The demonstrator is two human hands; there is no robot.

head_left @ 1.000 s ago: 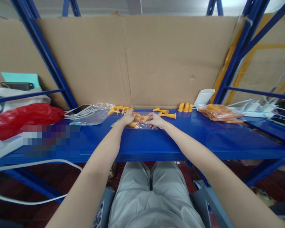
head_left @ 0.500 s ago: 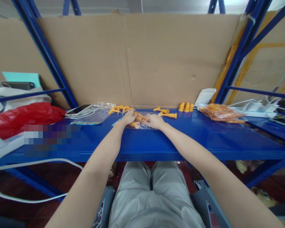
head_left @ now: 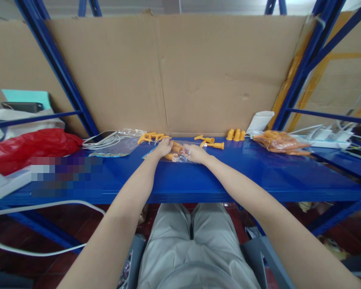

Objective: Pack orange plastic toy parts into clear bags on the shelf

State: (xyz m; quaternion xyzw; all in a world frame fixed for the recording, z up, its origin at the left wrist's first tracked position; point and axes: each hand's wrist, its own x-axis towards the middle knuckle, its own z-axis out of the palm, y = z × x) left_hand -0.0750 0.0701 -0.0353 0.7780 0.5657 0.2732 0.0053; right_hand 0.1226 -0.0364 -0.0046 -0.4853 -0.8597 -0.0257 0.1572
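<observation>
A clear plastic bag [head_left: 183,159] with several orange plastic pieces [head_left: 176,147] in it lies on the blue shelf. My left hand [head_left: 164,147] is closed on the bag's left side, over some of the pieces. At the right end, my right hand [head_left: 195,153] grips the bag's film with bent fingers. The fingertips of both hands are partly hidden. Behind my left hand lie orange branched pieces [head_left: 150,137]. To the right of my right hand are two orange horn-shaped pieces [head_left: 218,145], each with a flared end.
Several orange caps [head_left: 236,135] stand at the back right, near a filled bag of orange parts [head_left: 281,143]. On the left are a flat clear packet [head_left: 117,148], a phone [head_left: 100,137] with a white cable and a red bag [head_left: 36,146]. Cardboard [head_left: 198,76] walls the back.
My right hand has shifted very slightly at the bag's right end, and the orange pieces beside it have moved a little. My left hand stays in place.
</observation>
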